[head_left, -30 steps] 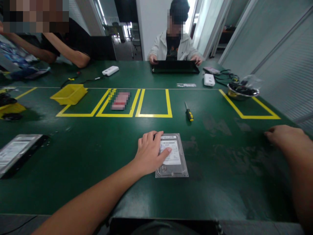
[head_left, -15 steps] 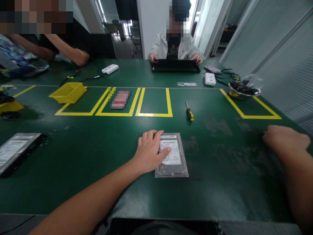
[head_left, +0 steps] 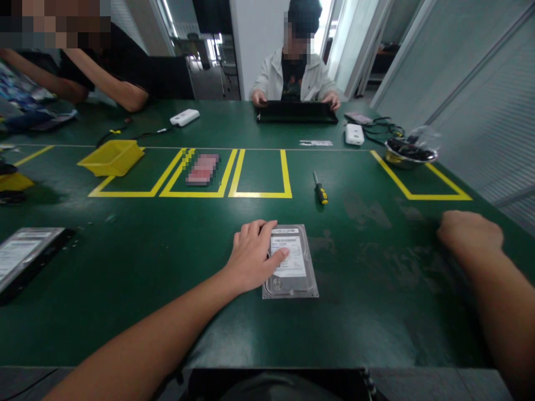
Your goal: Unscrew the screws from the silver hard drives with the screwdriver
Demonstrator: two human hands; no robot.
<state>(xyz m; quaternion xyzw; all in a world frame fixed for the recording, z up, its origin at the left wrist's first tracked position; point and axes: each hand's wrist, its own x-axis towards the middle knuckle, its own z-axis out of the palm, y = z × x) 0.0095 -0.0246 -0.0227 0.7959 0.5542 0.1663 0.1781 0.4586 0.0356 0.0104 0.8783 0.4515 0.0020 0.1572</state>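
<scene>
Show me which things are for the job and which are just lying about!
For the job, it seems:
hard drive under the left hand
perhaps the screwdriver

Probably just lying about:
yellow plastic bin
metal bowl of dark things

The left hand point(head_left: 251, 256) hides part of a hard drive point(head_left: 292, 284), its label point(head_left: 296, 263) too small to read; a second drive point(head_left: 27, 250) is cut off at frame left; pixelation blurs a pink object point(head_left: 204, 169); the right hand point(head_left: 472, 231) hides its own fingers.
</scene>
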